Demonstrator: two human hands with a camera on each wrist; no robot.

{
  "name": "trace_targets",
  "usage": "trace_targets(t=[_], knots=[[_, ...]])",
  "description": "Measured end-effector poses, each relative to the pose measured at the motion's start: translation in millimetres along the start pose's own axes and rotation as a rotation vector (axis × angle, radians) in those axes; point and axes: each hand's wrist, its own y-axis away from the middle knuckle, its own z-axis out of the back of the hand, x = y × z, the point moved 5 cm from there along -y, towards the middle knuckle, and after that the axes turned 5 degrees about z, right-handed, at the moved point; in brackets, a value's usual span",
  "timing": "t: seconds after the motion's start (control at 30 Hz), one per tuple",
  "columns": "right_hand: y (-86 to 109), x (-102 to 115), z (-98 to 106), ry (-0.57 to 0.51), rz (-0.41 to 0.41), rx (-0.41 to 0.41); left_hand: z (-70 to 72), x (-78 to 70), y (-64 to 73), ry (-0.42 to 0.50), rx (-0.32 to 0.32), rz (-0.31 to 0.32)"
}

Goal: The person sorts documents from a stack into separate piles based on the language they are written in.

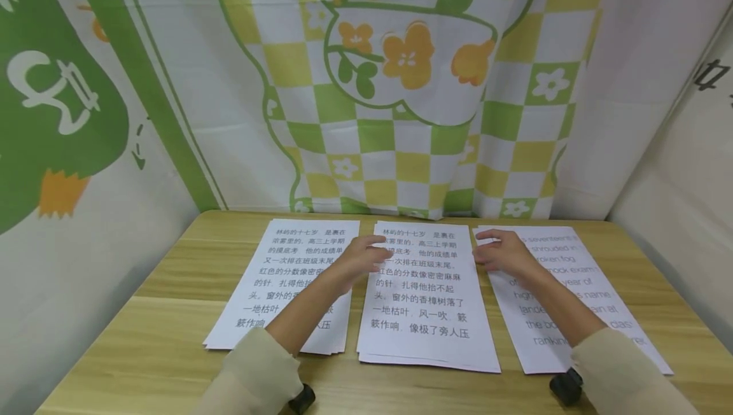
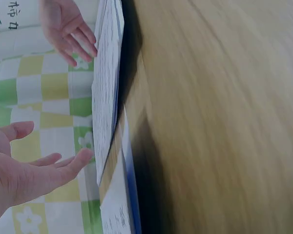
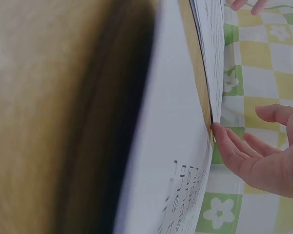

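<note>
A: ok so where's the paper relative to the hands?

B: Middle stack (image 1: 420, 310) is between them. Its long side runs away from the person, across the wooden table (image 1: 172, 313) toward the checkered cloth (image 1: 372, 122), so the hands flank it near its far end.

A: Which one's closer?

B: Left hand (image 1: 357, 259), I'd say. In the head view its fingertips overlap the middle stack's left edge. Right hand (image 1: 504, 254) is over the far left part of the right stack (image 1: 564, 256), fingertips just beside the middle stack's right edge.

A: Either one gripping anything?

B: Nope, both have their fingers loosely spread, nothing in them. They look raised off the sheets, but I can't tell for sure whether the right fingertips touch paper.

A: And the left stack (image 1: 286, 262)?

B: Outside the left hand, with that forearm crossing over it. My read: the middle stack's two long edges are what counts, since the palms roughly face each other across it.
</note>
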Motion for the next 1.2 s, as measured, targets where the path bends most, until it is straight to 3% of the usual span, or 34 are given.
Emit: trace_targets(t=[0.13, 0.27, 0.53, 1.2], knots=[[-0.3, -1.5, 0.1, 0.017, -0.013, -0.007, 15.3, 4.4, 0.6, -0.006, -0.061, 0.021], [0.4, -1.3, 0.3, 0.02, -0.02, -0.012, 21.3, 7.2, 0.1, 0.004, -0.076, 0.031], [1.9, 0.2, -1.2, 0.037, -0.007, -0.02, 22.3, 12.6, -1.9, 0.036, -0.072, 0.059], [6.9, 4.8, -2.8, 0.025, -0.007, -0.03, 27.3, 13.5, 1.4, 0.105, -0.06, 0.044]])
